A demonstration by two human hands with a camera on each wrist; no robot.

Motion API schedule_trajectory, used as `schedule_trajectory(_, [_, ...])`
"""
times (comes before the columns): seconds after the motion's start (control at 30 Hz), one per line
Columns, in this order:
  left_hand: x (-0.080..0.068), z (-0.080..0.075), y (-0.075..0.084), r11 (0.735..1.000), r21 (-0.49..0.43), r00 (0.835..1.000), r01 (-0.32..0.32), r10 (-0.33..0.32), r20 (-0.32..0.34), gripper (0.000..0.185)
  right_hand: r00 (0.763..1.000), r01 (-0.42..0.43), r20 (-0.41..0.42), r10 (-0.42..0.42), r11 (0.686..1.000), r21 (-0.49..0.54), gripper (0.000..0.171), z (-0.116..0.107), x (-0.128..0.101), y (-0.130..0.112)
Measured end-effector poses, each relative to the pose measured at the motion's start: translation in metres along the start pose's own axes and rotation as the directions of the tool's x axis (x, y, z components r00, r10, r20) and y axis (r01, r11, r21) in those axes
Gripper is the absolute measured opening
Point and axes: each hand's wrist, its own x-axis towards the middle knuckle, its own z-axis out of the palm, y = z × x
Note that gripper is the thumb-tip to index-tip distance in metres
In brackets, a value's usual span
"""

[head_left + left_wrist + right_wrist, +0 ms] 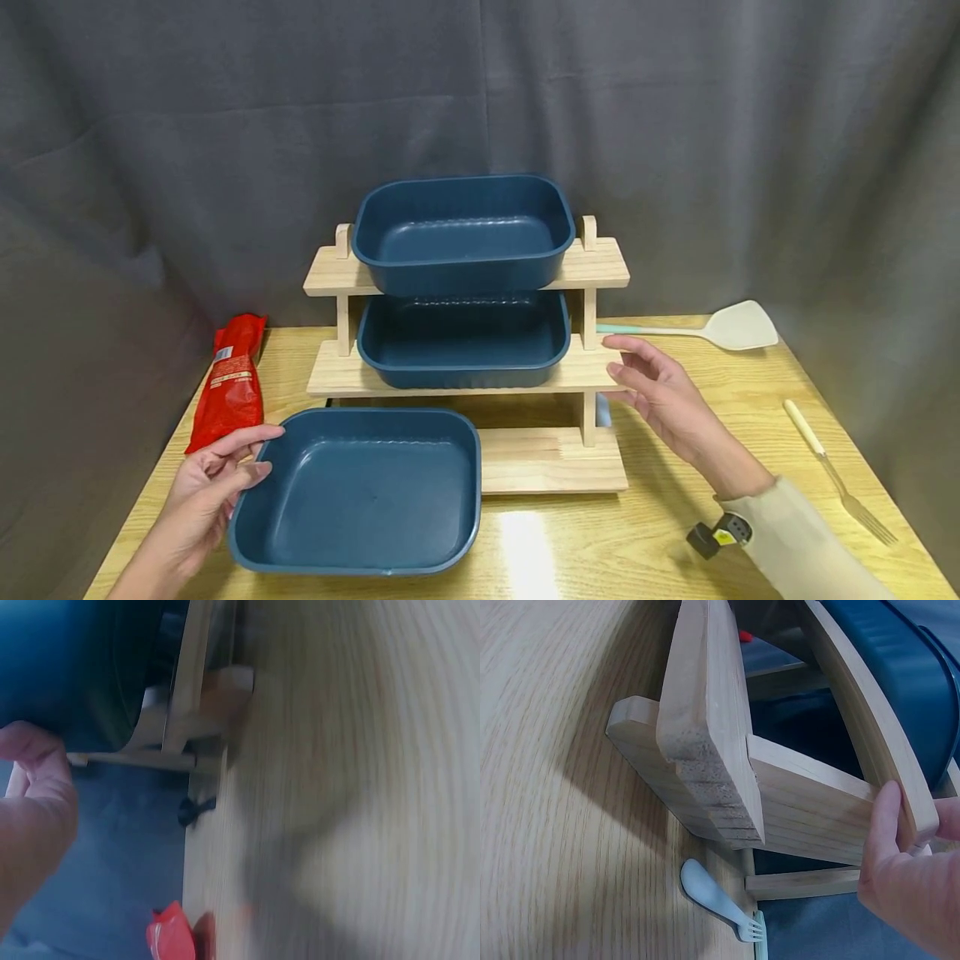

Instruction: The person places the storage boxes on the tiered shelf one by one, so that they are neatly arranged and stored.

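Observation:
My left hand [206,496] grips the left rim of a dark blue plastic bin [375,500], which is held up in front of the lowest shelf and shows nothing inside. In the left wrist view, the hand [37,795] pinches the bin's [67,667] edge. A three-tier wooden rack [555,462] stands behind it. My right hand [667,400] holds the right end of the middle shelf, with thumb and fingers on either side of the board [889,742] in the right wrist view. Similar blue bins sit on the top tier [465,242] and middle tier [465,333].
A red packet [228,383] lies at the left. Behind the rack's right side is a white spatula [738,327]; a metal fork with a cream handle [836,475] lies at the right. A pale blue fork [716,896] rests behind the rack. Grey curtain surrounds the table.

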Motion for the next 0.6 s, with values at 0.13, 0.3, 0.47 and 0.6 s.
schedule_trajectory(0.13, [-0.001,0.011,-0.002,1.000,-0.017,1.000,-0.008,0.008,0.018,0.044,1.000,-0.011,-0.002,0.011,1.000,-0.004,0.036,0.001,0.001,0.000])
schedule_trajectory(0.3, [0.003,0.024,-0.003,1.000,-0.010,1.000,0.018,-0.018,-0.004,0.041,1.000,-0.014,-0.001,0.014,1.000,0.001,0.037,0.000,0.001,0.000])
schedule_trajectory(0.47, [0.007,0.036,-0.006,0.999,0.018,0.999,0.037,-0.036,-0.034,0.039,1.000,-0.012,0.003,0.012,1.000,-0.002,0.038,0.000,0.001,0.000])
schedule_trajectory(0.6, [0.009,0.047,-0.009,0.999,0.003,0.999,0.036,-0.036,-0.035,0.039,1.000,-0.009,0.005,0.009,1.000,-0.001,0.038,0.000,0.001,0.000])
